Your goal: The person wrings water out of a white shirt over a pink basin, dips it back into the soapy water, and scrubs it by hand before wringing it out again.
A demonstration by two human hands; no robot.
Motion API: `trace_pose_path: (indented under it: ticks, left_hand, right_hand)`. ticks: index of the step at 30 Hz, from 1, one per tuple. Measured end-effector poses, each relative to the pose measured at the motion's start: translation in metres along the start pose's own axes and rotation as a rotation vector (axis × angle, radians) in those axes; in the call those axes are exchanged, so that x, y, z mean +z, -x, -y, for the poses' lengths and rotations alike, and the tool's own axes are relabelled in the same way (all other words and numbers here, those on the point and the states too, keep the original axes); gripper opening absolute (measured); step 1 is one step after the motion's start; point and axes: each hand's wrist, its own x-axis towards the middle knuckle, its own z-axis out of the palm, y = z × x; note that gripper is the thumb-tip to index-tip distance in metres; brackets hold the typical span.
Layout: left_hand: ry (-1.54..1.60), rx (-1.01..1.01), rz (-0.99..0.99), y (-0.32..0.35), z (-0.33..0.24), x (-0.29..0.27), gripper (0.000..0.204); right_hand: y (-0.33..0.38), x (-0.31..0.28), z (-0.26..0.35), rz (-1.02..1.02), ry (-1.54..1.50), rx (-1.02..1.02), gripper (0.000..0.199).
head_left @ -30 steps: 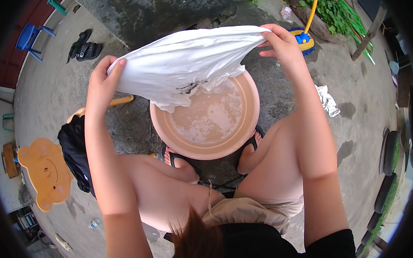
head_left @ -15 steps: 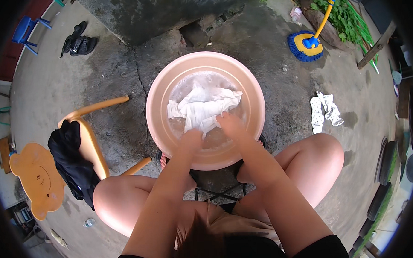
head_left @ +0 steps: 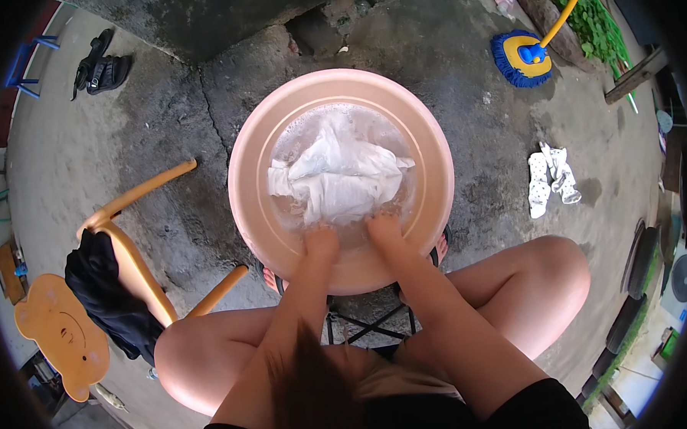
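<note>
Above the basin lies open room, while the chair obstructs low passage leftward.

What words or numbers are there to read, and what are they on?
None that I can read.
White cloth in the basin: no print I can make out.
Bear-shaped orange board: a drawn smile, no readable words.
Spotted white cloths: just dark spots.
Anything else is too small or blurred to tell.

White cloth is lying wet and crumpled in front of me, spreading widest from side to side, its far part narrowing to a blunt point. Cloudy, sudsy water is surrounding it. I am facing the round peach basin, which is holding both.
</note>
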Motion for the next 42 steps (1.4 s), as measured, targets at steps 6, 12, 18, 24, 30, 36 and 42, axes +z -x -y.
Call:
trace_pose_path:
  ticks: [6,12,18,24,30,36,42]
  left_hand:
    - [0.029,0.044,0.099,-0.001,0.053,0.008,0.027]
    - [0.299,0.141,0.026,-0.003,0.071,-0.105,0.031]
    - [0.334,0.050,-0.306,0.080,0.104,-0.267,0.024]
    - [0.514,0.082,-0.693,0.163,0.117,-0.352,0.023]
    - [0.737,0.026,-1.210,0.212,0.081,-0.376,0.025]
    - [0.657,0.037,-1.462,0.234,0.067,-0.390,0.028]
    - [0.636,0.085,-1.524,0.227,0.071,-0.396,0.030]
  right_hand:
    - [0.012,-0.020,0.021,-0.018,0.120,-0.055,0.025]
    - [0.002,-0.074,-0.029,0.125,0.046,-0.023,0.021]
    - [0.075,-0.308,-0.011,0.055,-0.118,-0.189,0.028]
    - [0.134,-0.376,-0.050,-0.347,-0.228,-0.148,0.032]
    - [0.167,-0.421,-0.069,-0.665,-0.411,-0.331,0.021]
    - [0.180,-0.430,-0.071,-0.647,-0.960,-0.435,0.022]
    - [0.182,-0.428,-0.067,-0.550,-1.275,-0.417,0.025]
